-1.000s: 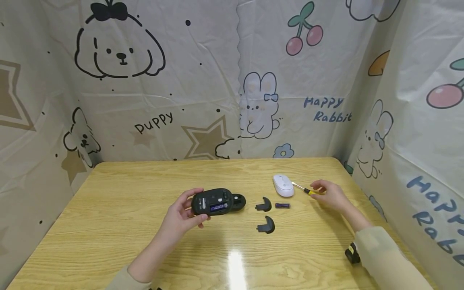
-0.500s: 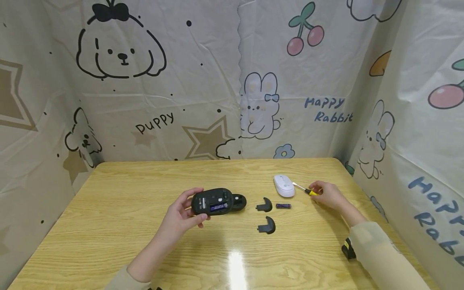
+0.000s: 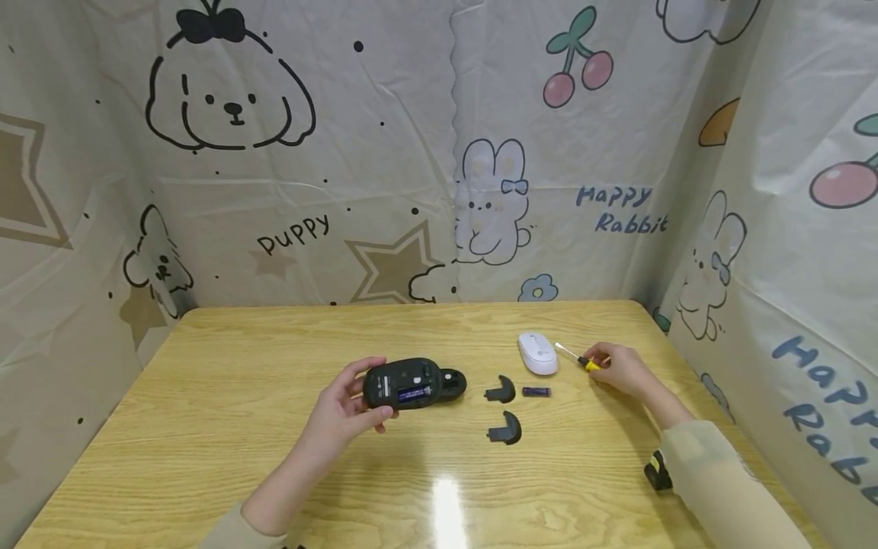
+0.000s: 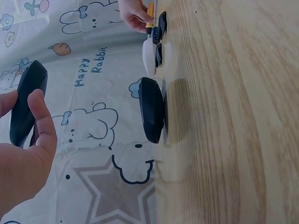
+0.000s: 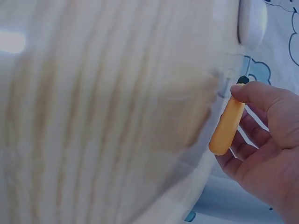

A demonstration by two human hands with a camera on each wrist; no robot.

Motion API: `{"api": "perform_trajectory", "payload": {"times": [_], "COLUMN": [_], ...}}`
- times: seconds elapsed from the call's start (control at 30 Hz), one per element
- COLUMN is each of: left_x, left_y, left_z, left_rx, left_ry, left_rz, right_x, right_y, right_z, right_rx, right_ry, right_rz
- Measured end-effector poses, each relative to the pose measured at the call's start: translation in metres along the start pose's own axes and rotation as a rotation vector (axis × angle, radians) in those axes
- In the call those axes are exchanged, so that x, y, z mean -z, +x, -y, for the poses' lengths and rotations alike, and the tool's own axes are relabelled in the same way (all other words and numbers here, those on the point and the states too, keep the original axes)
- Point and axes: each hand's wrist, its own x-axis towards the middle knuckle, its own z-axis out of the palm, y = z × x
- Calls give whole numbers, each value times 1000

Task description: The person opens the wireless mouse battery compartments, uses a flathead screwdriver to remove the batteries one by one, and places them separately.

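Observation:
My left hand (image 3: 339, 404) grips a black computer mouse (image 3: 380, 385), its underside turned up. A purple battery (image 3: 414, 393) lies in the mouse's uncovered compartment. Behind it, a second black mouse (image 3: 451, 383) rests on the table, partly hidden in the head view; it shows whole in the left wrist view (image 4: 152, 110). At the right, my right hand (image 3: 623, 371) holds a screwdriver (image 3: 590, 364) by its yellow handle (image 5: 227, 127), thumb near the black collar. Its metal shaft points at a white mouse (image 3: 538, 354).
Two black battery covers (image 3: 502, 390) lie one in front of the other right of the black mice. A loose purple battery (image 3: 536, 392) is beside the farther one. The wooden table (image 3: 274, 335) has patterned cloth walls (image 3: 384, 160) at its back and sides.
My right hand has shifted slightly along the screwdriver handle towards the collar, and the screwdriver's tip now stands a little apart from the white mouse. The left hand keeps its hold unchanged.

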Motion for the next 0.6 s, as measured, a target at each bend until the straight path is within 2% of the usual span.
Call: {"api": "perform_trajectory", "payload": {"times": [0.37,0.6], "left_x": [-1,-1], "left_y": [-1,-1], "left_z": [-1,-2], "left_rx": [13,29], "left_ry": [4,-7], "left_rz": [-16,-19], "right_x": [14,25], "right_y": [-2,-6], "right_z": [14,26], "right_rx": [2,61], "right_ry": [6,-2], "right_rz": [-50,-95]}}
